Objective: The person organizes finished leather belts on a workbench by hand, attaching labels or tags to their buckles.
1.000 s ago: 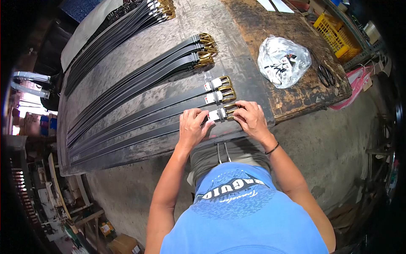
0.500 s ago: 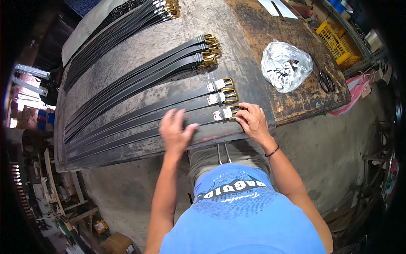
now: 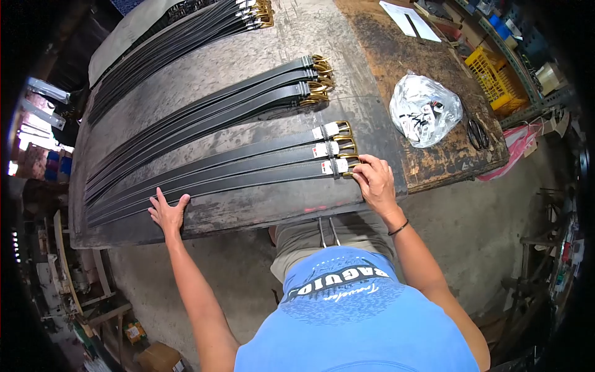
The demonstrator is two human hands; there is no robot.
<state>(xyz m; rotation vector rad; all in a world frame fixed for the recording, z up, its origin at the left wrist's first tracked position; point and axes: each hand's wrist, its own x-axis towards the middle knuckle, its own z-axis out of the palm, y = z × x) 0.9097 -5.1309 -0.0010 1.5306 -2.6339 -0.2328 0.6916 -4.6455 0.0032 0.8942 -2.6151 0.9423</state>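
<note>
1. Belts lie side by side on the desk (image 3: 260, 214); the nearest belt (image 3: 248, 180) runs from my left hand to my right, its brass buckle (image 3: 351, 166) at the right end.
2. My right hand (image 3: 374, 180) has its fingers curled together on that buckle, just beside the white tag (image 3: 330, 167).
3. My left hand (image 3: 167, 214) lies flat with fingers spread on the strap's other end, near the desk edge.
4. Done well, I judge, this means holding the buckle level with its two neighbours and pressing the strap straight, parallel and not overlapping.

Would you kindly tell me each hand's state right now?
Left hand: open, fingers spread, touching the nearest belt.
Right hand: closed on that belt's buckle.
</note>
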